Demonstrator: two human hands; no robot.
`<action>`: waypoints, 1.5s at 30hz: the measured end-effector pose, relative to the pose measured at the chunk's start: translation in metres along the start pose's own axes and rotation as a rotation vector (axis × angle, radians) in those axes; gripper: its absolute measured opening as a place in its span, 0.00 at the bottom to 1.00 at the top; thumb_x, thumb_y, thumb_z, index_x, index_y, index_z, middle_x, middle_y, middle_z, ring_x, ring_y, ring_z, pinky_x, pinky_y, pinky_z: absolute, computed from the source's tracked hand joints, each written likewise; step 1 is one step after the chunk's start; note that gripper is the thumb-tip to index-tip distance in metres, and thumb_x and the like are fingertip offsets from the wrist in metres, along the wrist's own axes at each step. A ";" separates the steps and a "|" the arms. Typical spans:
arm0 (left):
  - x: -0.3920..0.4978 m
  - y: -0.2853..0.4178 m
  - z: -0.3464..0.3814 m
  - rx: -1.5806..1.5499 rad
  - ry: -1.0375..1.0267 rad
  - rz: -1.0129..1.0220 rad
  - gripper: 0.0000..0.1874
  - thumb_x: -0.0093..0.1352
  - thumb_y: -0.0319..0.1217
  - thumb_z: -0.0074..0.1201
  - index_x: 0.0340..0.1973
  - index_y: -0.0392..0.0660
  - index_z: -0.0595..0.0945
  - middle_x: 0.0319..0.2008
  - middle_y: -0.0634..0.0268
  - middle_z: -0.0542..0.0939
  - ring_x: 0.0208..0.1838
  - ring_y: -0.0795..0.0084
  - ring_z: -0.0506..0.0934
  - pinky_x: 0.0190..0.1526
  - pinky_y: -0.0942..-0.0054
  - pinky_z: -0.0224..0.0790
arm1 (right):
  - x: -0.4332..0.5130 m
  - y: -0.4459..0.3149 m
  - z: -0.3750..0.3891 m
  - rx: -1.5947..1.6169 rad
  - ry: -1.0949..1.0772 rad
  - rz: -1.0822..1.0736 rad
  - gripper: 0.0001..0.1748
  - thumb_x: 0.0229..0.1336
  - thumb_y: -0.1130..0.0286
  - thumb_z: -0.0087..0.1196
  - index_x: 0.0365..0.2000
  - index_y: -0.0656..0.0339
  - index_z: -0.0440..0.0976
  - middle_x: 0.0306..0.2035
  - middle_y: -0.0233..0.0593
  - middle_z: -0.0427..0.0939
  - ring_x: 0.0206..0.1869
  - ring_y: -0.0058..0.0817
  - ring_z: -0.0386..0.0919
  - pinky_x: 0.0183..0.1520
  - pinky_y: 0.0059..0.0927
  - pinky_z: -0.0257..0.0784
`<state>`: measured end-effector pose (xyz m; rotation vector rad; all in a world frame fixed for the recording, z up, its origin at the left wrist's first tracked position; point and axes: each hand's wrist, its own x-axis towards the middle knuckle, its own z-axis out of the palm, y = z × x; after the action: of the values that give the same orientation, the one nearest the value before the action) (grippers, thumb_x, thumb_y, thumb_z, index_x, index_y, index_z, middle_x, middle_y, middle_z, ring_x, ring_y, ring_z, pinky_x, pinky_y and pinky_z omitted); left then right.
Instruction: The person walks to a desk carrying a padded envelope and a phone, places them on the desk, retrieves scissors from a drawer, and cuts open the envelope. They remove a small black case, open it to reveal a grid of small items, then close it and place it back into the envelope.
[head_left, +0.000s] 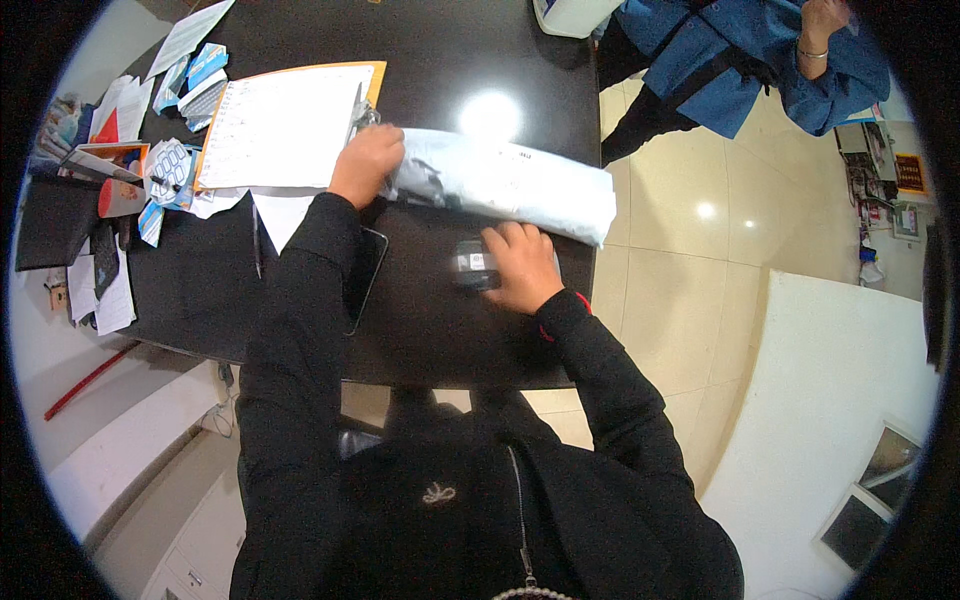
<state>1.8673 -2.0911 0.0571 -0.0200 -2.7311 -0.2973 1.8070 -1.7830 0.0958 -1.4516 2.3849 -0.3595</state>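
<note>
A long white plastic-wrapped parcel (510, 184) lies slantwise across the dark table, its right end at the table's edge. My left hand (367, 165) is curled at the parcel's left end, beside the metal clip of a clipboard; the parcel's end is partly hidden by the fingers. Below the parcel, my right hand (525, 266) grips a small dark device (474, 264) bearing a white label. My palm covers much of it, so its exact kind is unclear. A smartphone (369, 277) lies by my left forearm, which partly covers it.
A clipboard with written sheets (281, 127) lies at left, with a pen (257, 244) below. Opened packaging (199, 82), a cup (121, 198) and papers crowd the far left. A white container (574, 16) stands at the back. A person in a blue coat (720, 60) stands beyond the right edge.
</note>
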 end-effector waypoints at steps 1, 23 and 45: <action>0.007 0.001 0.001 0.075 0.028 -0.040 0.03 0.60 0.21 0.50 0.30 0.40 0.75 0.47 0.57 0.80 0.54 0.54 0.76 0.51 0.61 0.71 | 0.003 0.000 0.000 -0.007 0.017 -0.006 0.45 0.28 0.62 0.74 0.54 0.57 0.69 0.51 0.45 0.70 0.55 0.46 0.68 0.55 0.48 0.64; 0.016 0.085 0.024 -0.185 0.032 -0.321 0.17 0.61 0.21 0.56 0.45 0.50 0.84 0.54 0.54 0.76 0.50 0.52 0.78 0.47 0.62 0.73 | 0.014 0.008 0.007 0.055 0.238 0.245 0.48 0.28 0.63 0.75 0.57 0.51 0.70 0.53 0.43 0.70 0.56 0.46 0.67 0.58 0.49 0.64; 0.021 0.114 0.015 -0.218 0.070 -0.346 0.12 0.61 0.21 0.53 0.38 0.48 0.84 0.34 0.61 0.78 0.37 0.57 0.79 0.35 0.63 0.73 | 0.008 0.041 0.000 0.208 0.301 0.256 0.53 0.30 0.60 0.77 0.59 0.62 0.63 0.60 0.52 0.65 0.63 0.52 0.62 0.65 0.48 0.60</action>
<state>1.8485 -1.9768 0.0751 0.3981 -2.6098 -0.6779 1.7703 -1.7721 0.0794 -1.0472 2.6304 -0.7802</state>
